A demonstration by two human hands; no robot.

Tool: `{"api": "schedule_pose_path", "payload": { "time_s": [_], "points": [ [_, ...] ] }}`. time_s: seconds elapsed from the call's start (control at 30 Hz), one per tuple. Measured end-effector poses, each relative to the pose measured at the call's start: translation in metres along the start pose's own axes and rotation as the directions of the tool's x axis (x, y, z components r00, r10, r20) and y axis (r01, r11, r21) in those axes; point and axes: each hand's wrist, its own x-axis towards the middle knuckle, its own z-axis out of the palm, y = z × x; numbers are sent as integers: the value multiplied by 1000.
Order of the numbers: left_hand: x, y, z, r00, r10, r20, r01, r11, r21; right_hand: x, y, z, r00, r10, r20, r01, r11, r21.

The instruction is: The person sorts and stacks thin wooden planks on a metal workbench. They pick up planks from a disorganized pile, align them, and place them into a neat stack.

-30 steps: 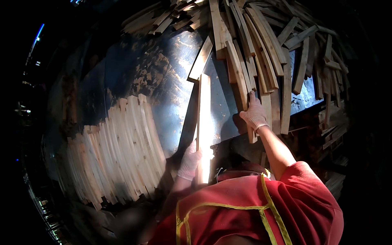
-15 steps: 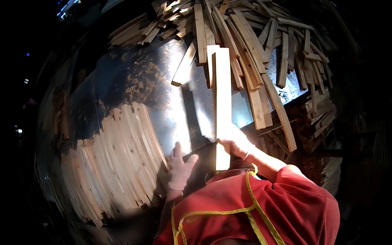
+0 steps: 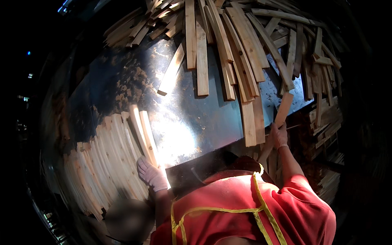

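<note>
One short wooden slat was clasped by the curled fingers of the right hand at the table's right edge. The gloved left hand, fingers together, was pressed on the near-left slat row. The far slat pile could not be counted.

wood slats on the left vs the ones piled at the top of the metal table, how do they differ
The left row of slats lies flat, side by side, neatly aligned; the top pile is loose, crossing at many angles. The left hand rests on the row's end slat; the right hand holds a slat by the pile. The pile overhangs the table edge. Both are pale, narrow wood strips.
</note>
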Motion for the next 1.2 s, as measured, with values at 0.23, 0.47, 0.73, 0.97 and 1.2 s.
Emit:
{"api": "schedule_pose_path", "payload": {
  "time_s": [0.23, 0.47, 0.73, 0.97, 1.2],
  "points": [
    [13, 0, 15, 997, -35, 67, 20, 976, 219, 2, -94, -32, 883, -454, 119, 396, 857, 330],
    [23, 22, -12, 980, 183, 75, -182, 983, -17, -19, -235, 79, 735, -598, 319, 421, 772, 477],
    [-10, 83, -34, 808, 217, 548, 24, 917, -399, -226, -242, 203, 493, -485, 722, 382, 866, 322],
    [-15, -14, 18, 976, 217, 1, -217, 976, -22, -117, -263, 162, 624, -672, 400, 568, 741, 358],
    [34, 72, 4, 870, 415, -266, -459, 878, -135, 30, -355, 161, 832, -511, 215, 543, 830, -131]
  ]
}}
